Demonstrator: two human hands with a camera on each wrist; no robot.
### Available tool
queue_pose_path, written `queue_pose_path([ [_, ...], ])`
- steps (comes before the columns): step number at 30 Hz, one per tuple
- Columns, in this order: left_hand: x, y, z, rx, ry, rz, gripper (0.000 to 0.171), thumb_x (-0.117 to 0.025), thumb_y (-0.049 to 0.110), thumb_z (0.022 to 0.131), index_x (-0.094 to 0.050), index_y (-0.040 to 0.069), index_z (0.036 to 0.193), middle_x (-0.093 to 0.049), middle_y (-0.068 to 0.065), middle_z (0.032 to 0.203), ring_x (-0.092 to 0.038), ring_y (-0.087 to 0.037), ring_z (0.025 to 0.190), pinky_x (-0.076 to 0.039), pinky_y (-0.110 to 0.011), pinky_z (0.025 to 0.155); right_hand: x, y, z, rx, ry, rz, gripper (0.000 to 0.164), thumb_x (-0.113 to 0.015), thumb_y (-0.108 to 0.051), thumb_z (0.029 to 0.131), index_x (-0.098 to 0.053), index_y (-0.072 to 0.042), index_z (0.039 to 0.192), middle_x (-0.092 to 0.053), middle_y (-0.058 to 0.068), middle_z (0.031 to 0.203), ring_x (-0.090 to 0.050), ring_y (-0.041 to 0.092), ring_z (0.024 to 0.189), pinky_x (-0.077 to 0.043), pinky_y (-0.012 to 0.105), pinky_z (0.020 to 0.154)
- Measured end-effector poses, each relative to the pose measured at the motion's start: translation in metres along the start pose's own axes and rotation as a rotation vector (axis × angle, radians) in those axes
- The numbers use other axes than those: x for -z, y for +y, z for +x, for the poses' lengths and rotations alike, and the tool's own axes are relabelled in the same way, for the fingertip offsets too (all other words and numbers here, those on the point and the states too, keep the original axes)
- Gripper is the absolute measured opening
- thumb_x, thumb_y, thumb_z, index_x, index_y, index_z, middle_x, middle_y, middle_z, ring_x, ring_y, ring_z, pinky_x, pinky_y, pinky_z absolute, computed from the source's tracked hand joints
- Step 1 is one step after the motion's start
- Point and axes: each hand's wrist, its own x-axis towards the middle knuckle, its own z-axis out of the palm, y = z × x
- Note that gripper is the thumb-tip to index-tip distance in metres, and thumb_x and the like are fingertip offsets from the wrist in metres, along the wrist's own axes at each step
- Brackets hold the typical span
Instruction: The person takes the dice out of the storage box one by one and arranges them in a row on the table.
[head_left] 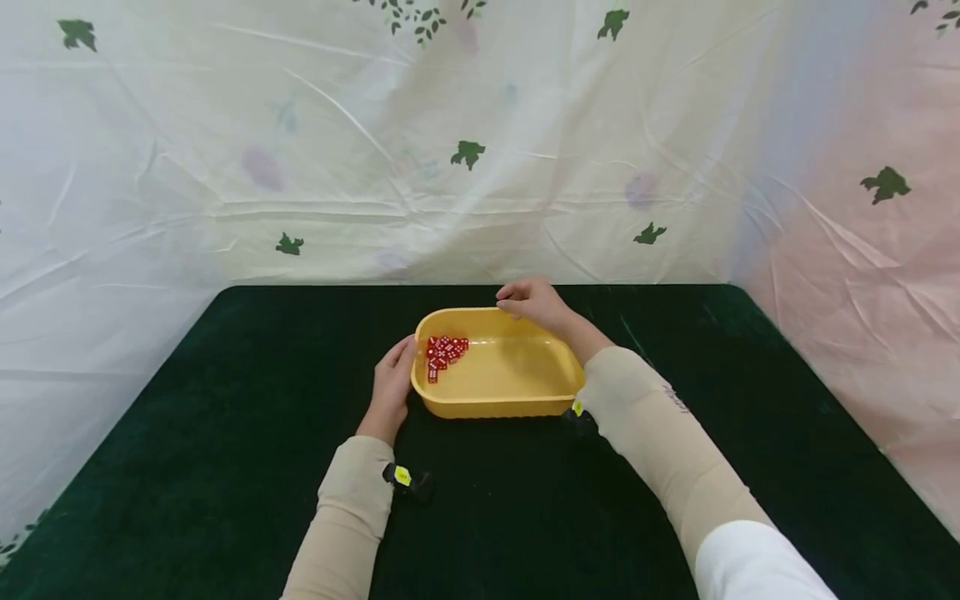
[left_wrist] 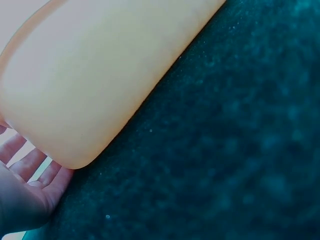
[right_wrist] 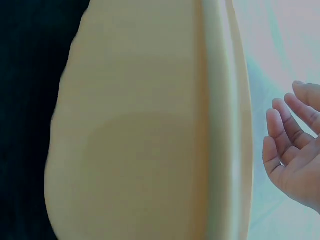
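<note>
A yellow plastic tub (head_left: pixel 517 379) sits on the dark green table. Inside, bunched at its left end, lie several red dice (head_left: pixel 442 354) with white dots. My left hand (head_left: pixel 392 379) touches the tub's left end from outside; in the left wrist view, the fingers (left_wrist: pixel 27 162) lie against the outer wall, their tips partly hidden behind it. Over the far rim, right of the dice, hovers my right hand (head_left: pixel 543 307). In the right wrist view its fingers (right_wrist: pixel 281 125) are loosely bent, with nothing visible between them. Neither wrist view shows the dice.
Dark green cloth covers the table (head_left: pixel 225 433) around the tub. Behind it hangs a pale curtain (head_left: pixel 360 150) with green leaf shapes, which also runs along both sides. A small black device (head_left: pixel 408 479) is strapped at the left wrist, another at the right.
</note>
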Motion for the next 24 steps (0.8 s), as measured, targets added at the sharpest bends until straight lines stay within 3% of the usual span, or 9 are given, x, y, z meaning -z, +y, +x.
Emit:
queue_pose_path([
  [8, 0.002, -0.001, 0.0, 0.005, 0.0, -0.007, 0.048, -0.046, 0.047, 0.084, -0.046, 0.019, 0.123, -0.042, 0.0, 0.125, -0.039, -0.015, 0.111, -0.036, -0.031, 0.089, -0.029, 0.003, 0.011, -0.017, 0.003, -0.008, 0.02, -0.059, -0.011, 0.082, -0.06, 0.002, 0.097, -0.058, 0.011, 0.083, -0.053, 0.026, 0.072, -0.045, 0.041, 0.072],
  [17, 0.002, -0.001, 0.001, -0.009, -0.005, -0.013, 0.048, -0.046, 0.046, 0.084, -0.046, 0.018, 0.124, -0.042, 0.0, 0.125, -0.039, -0.016, 0.111, -0.036, -0.032, 0.09, -0.048, 0.004, 0.015, -0.058, -0.067, 0.008, 0.021, -0.057, -0.007, 0.083, -0.058, 0.005, 0.1, -0.058, 0.014, 0.091, -0.053, 0.03, 0.081, -0.045, 0.041, 0.073],
  [24, 0.002, 0.0, 0.0, -0.021, -0.007, -0.013, 0.047, -0.047, 0.044, 0.085, -0.046, 0.016, 0.124, -0.042, -0.002, 0.125, -0.038, -0.016, 0.113, -0.035, -0.032, 0.09, -0.061, 0.012, 0.021, -0.102, -0.081, -0.033, 0.02, -0.058, -0.009, 0.083, -0.06, 0.002, 0.099, -0.059, 0.011, 0.081, -0.054, 0.024, 0.066, -0.047, 0.031, 0.06],
])
